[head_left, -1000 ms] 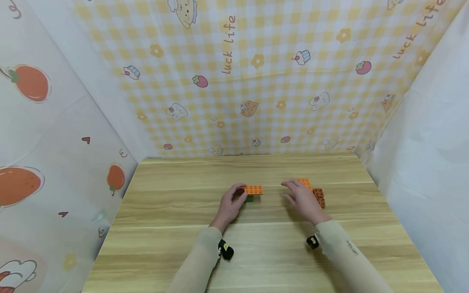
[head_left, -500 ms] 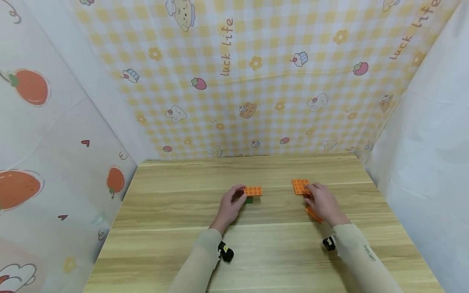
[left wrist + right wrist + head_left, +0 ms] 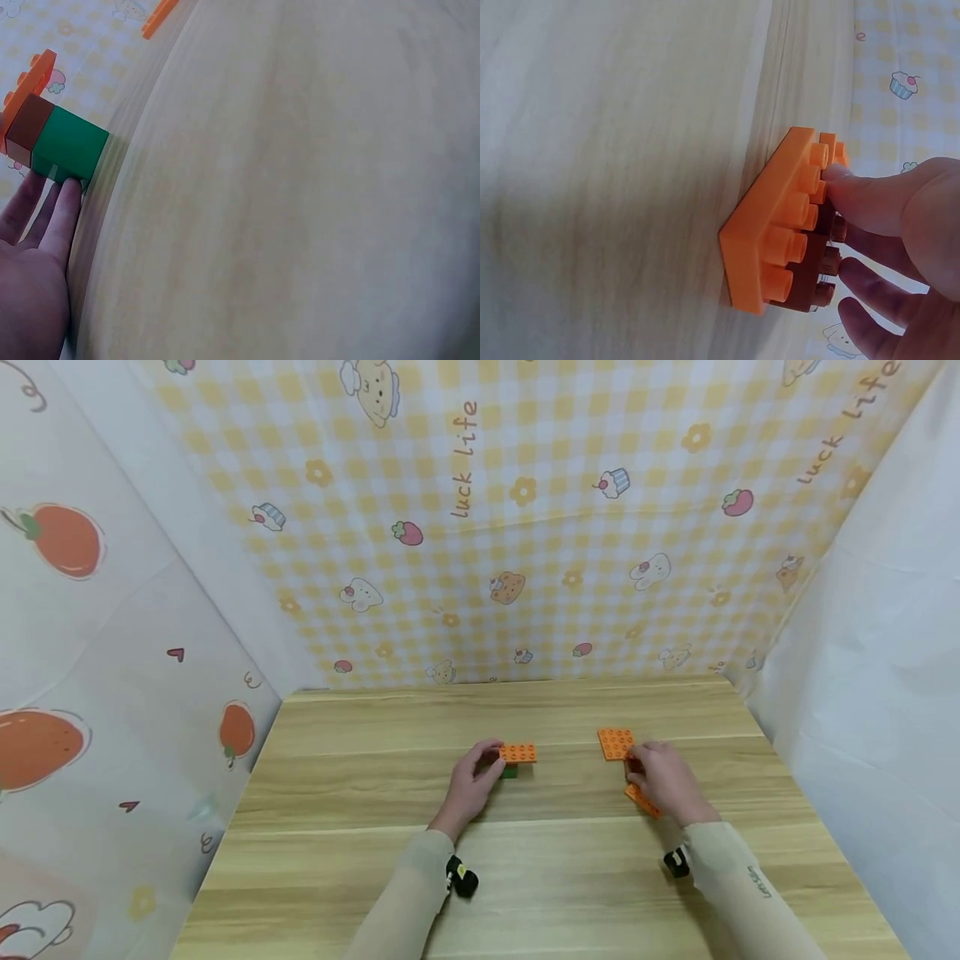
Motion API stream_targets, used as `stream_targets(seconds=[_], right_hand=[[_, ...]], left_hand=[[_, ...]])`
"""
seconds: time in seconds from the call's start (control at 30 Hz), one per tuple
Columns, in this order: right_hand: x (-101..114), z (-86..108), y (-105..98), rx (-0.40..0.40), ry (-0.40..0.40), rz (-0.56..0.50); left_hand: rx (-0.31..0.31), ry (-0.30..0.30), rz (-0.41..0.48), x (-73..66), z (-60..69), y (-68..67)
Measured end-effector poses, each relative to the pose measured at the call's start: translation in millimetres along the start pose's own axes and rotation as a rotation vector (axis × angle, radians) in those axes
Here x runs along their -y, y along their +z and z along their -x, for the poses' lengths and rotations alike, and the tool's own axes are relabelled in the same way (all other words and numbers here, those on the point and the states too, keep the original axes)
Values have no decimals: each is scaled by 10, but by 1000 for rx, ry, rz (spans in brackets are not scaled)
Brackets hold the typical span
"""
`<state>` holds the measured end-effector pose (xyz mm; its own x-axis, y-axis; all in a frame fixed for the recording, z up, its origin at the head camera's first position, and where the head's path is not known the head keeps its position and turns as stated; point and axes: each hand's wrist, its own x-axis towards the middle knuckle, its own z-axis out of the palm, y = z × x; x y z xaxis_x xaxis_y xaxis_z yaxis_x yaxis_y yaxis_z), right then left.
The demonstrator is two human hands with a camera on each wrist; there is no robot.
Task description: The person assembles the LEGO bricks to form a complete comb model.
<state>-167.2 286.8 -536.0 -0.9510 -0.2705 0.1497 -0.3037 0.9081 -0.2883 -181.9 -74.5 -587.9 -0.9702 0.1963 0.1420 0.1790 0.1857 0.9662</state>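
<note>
My left hand (image 3: 471,777) holds a small stack of toy building bricks left of the middle of the table. A green brick (image 3: 71,146) is at the bottom, a brown brick (image 3: 34,116) on it, and an orange plate (image 3: 517,752) on top, jutting right. On the right, my right hand (image 3: 667,778) pinches at a brown brick (image 3: 804,277), thumb and fingers about its studded top. One orange plate (image 3: 642,802) lies in front of the brown pieces, and a square orange plate (image 3: 615,744) lies behind. My hand hides most of the brown pieces in the head view.
The wood-grain table (image 3: 360,793) ends at a checked cloth backdrop (image 3: 525,543). White cloth walls (image 3: 877,610) stand on both sides. Black wrist cameras (image 3: 462,877) sit under both sleeves.
My right hand has moved right and nearer from beside the square plate to the brown bricks, then closed in on one. The near orange plate came into view. My left hand has stayed put.
</note>
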Motion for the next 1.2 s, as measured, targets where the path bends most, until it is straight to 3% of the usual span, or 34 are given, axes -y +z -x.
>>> stream_targets(seconds=[0.97, 1.2], right_hand=[[13, -63, 32, 88, 12, 136], [51, -42, 23, 86, 36, 119]], left_hand=[[-2, -3, 4, -16, 20, -5], [3, -3, -1, -30, 17, -8]])
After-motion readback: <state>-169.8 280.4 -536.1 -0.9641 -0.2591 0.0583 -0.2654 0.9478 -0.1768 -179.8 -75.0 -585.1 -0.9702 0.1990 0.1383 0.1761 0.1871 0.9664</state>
